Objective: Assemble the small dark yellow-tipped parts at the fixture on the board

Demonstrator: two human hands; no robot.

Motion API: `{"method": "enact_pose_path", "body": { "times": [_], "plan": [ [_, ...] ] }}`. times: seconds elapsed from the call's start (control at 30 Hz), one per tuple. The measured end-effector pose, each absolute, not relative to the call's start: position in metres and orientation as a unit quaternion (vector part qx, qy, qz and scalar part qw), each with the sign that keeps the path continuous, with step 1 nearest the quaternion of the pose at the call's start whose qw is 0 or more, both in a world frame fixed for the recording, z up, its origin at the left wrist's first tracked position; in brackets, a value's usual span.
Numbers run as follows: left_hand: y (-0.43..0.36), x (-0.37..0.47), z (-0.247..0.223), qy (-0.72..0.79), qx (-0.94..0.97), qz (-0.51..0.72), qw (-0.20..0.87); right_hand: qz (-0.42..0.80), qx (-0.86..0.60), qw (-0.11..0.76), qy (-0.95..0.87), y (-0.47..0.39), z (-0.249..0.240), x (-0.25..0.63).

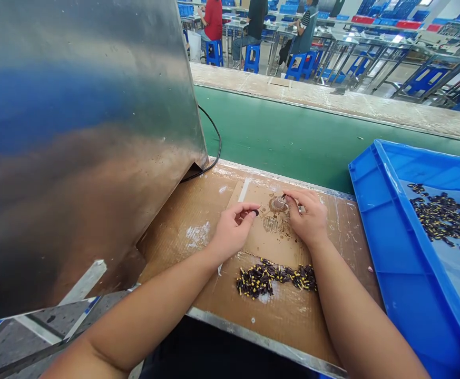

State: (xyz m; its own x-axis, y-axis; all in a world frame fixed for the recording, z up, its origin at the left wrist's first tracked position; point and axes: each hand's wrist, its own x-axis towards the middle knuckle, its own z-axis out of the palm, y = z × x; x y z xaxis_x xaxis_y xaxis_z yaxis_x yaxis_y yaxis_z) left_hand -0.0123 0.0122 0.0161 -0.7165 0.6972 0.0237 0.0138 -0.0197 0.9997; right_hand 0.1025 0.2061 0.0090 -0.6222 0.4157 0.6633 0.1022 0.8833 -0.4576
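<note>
Two dark pieces pinched at the work sheet, one in each hand

Clock directions are read from the middle of the cardboard sheet (261,245), with twelve away from the wearer.

Left hand (232,226): at nine o'clock, thumb and fingertips drawn narrow on a rounded dark piece (256,212). The exposed end of the piece points to about three o'clock; the fingers cover the rest, so its full long axis cannot be read.

Right hand (307,213): at about two o'clock, thumb and forefinger closed in a narrow pinch on a slim dark piece (284,196). Only a small tip shows, pointing roughly to nine o'clock, just beyond the wet patch (279,204) at twelve. Its length is hidden by the fingers. The two held pieces are apart.

Wet streaks (271,225) mark the sheet near its centre.

At six o'clock lies a pile of black-and-yellow parts (256,280), spread in a band from nine to three. Individual long axes lie in mixed directions. The right forearm crosses in front of the band's three o'clock end.

A blue bin (395,247) stands at three o'clock, similar parts (447,216) scattered on its lining. A metal housing (95,131) occupies ten o'clock, a black cable (218,138) curving beside it. A green strip (277,137) runs across twelve.
</note>
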Motion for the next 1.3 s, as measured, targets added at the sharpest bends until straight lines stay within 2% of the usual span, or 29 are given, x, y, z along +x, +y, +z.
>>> {"method": "enact_pose_path", "body": {
  "times": [0.2, 0.37, 0.47, 0.6, 0.7, 0.77, 0.83, 1.07, 1.17, 1.3],
  "plan": [
    [0.013, -0.016, 0.014, 0.641, 0.265, 0.67, 0.264, 0.119, -0.149, 0.546, -0.816, 0.193, 0.023, 0.11],
    [0.014, -0.017, 0.012, 0.615, 0.237, 0.69, 0.3, 0.13, -0.197, 0.467, -0.852, 0.191, 0.028, 0.107],
    [0.014, -0.018, 0.012, 0.598, 0.217, 0.705, 0.315, 0.115, -0.209, 0.508, -0.828, 0.193, 0.028, 0.108],
    [0.014, -0.018, 0.012, 0.557, 0.2, 0.733, 0.335, 0.146, -0.232, 0.466, -0.841, 0.191, 0.031, 0.11],
    [0.013, -0.017, 0.013, 0.537, 0.195, 0.742, 0.351, 0.151, -0.256, 0.503, -0.812, 0.182, 0.041, 0.115],
    [0.012, -0.016, 0.014, 0.526, 0.2, 0.747, 0.355, 0.196, -0.266, 0.512, -0.793, 0.172, 0.051, 0.12],
    [0.01, -0.013, 0.016, 0.524, 0.221, 0.745, 0.349, 0.292, -0.27, 0.491, -0.775, 0.161, 0.06, 0.127],
    [0.0, 0.0, 0.025, 0.567, 0.309, 0.696, 0.314, 0.644, -0.263, 0.314, -0.646, 0.126, 0.054, 0.145],
    [0.001, 0.004, 0.022, 0.565, 0.291, 0.705, 0.315, 0.732, -0.266, 0.292, -0.556, 0.115, 0.046, 0.148],
    [0.0, 0.006, 0.018, 0.586, 0.295, 0.699, 0.284, 0.791, -0.256, 0.26, -0.491, 0.106, 0.043, 0.15]
  ]
}}
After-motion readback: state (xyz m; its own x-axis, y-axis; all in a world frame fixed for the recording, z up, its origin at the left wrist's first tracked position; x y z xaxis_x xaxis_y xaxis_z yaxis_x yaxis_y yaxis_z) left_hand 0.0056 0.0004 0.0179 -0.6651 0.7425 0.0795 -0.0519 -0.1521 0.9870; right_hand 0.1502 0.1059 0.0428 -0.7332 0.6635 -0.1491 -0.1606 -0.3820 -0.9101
